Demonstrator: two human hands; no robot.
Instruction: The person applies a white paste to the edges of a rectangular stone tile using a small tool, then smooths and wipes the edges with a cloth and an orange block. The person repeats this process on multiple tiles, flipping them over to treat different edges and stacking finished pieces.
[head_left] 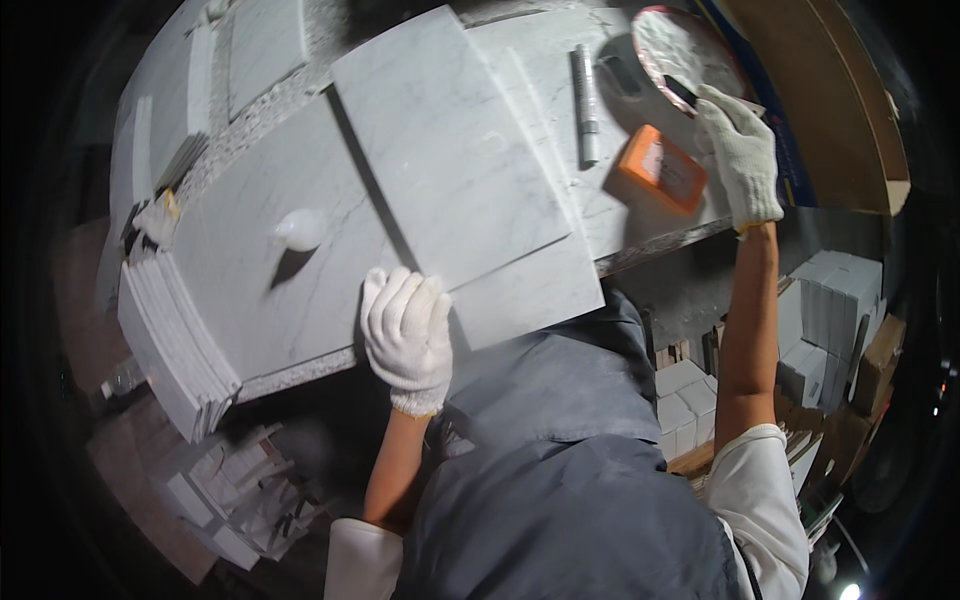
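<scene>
Left hand (408,335) on pale slabs (450,180) (cannot tell if gripping); right hand (742,160) pinching black tool (680,92) at paste tub (642,66).

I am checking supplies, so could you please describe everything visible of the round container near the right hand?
The round container has a thin reddish rim and holds white, lumpy, paste-like material. It sits, opening facing up, at the far right of the light slab, beside the cardboard box. A dark piece shows over its near edge, by the gloved right hand; whether the fingers touch the rim is unclear. Its depth, outer wall and material cannot be made out.
</scene>
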